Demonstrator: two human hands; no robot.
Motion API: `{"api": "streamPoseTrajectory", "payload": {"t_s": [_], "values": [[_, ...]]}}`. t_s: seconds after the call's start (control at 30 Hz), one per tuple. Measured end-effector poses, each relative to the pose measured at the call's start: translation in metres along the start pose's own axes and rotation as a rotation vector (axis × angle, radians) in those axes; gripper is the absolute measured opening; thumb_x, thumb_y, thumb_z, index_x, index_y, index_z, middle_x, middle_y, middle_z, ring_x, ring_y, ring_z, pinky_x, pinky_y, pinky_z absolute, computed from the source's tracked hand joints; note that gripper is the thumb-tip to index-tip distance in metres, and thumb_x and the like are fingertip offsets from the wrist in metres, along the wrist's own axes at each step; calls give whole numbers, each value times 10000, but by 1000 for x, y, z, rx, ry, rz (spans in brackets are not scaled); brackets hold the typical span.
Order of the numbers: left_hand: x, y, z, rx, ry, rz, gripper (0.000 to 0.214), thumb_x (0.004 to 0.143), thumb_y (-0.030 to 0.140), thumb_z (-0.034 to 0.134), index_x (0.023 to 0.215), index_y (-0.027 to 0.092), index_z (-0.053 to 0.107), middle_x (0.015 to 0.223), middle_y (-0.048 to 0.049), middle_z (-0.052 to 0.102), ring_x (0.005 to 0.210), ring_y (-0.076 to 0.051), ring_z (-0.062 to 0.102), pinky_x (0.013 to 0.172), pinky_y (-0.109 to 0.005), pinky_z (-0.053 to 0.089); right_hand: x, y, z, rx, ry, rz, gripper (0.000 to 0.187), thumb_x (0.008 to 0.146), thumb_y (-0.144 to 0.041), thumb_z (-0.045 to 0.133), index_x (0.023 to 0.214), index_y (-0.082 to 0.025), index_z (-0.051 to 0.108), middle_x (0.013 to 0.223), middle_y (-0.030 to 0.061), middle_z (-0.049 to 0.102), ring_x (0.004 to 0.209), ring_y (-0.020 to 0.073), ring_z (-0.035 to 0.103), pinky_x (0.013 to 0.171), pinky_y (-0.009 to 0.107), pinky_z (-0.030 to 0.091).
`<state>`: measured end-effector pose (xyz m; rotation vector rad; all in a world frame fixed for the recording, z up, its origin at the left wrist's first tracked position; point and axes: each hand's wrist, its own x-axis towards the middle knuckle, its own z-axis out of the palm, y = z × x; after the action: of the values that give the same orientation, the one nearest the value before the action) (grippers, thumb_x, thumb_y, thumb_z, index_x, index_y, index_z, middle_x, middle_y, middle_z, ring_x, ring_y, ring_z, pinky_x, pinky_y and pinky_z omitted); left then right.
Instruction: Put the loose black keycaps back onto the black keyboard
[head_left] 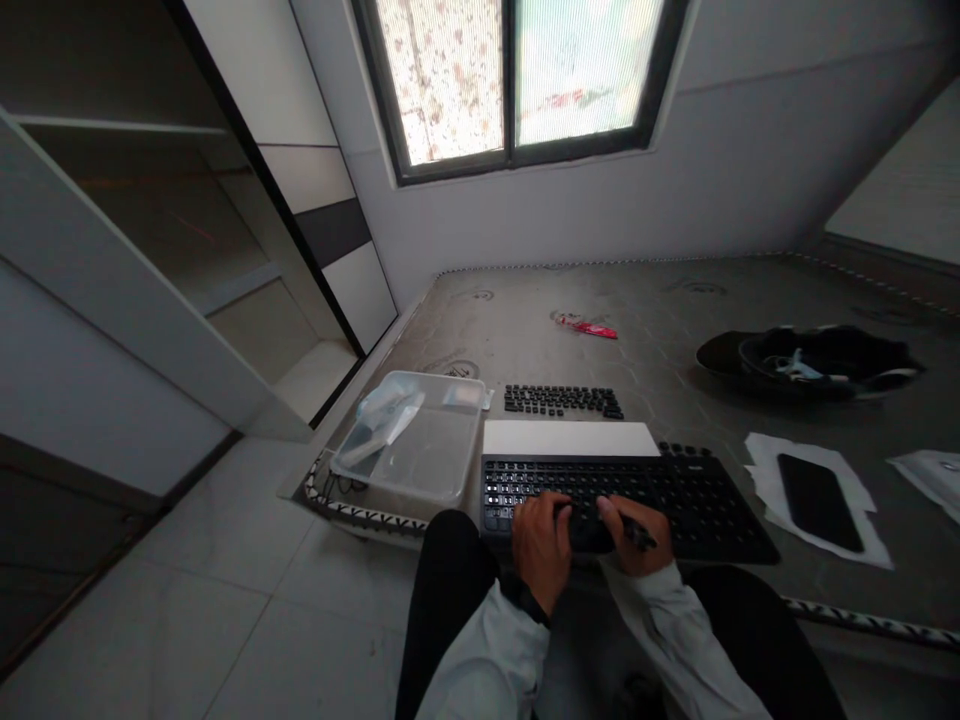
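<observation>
**Close work at the keyboard (pixel 637 485)**

Board lies at the near edge, loose keycaps (pixel 562 399) in rows beyond it. Judgement: steady the board, work one key at a time, force square, never sideways. Left hand (pixel 541 545): fingers bent over near-left keys, grip unclear. Right hand (pixel 643 558): fingers curled around a small dark item (pixel 641 537), thumb angled left and far.

Our left hand (pixel 541 545) is over the near side of a black keyboard (pixel 712 505); our right hand (pixel 641 540) grips a small dark object (pixel 638 534). Loose keycaps (pixel 562 398) lie beyond, a clear plastic box (pixel 427 465) left, a phone (pixel 821 502) right on white paper (pixel 763 457).
</observation>
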<state>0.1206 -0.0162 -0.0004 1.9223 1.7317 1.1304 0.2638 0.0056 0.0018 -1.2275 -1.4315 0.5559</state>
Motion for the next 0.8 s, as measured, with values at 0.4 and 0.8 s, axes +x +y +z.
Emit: {"api": "streamPoseTrajectory", "payload": {"t_s": [0.4,0.8], "values": [[-1,4,-8,-192,59,16,206,949,205,442,1032,235,629,1010,-27,669,976,-172,591,887,-343,448,-5,26,-4,-363,-248,-329,208,901,-386,556,963,-265,714,840,40,739,714,191,665,695,326,437],[0,-7,-8,-142,49,135,243,956,278,454,1044,232,676,977,-32,715,915,-166,630,831,-319,492,-7,24,1,-316,-197,-428,193,897,-369,595,951,-240,727,792,35,744,632,150,643,675,325,406]]}}
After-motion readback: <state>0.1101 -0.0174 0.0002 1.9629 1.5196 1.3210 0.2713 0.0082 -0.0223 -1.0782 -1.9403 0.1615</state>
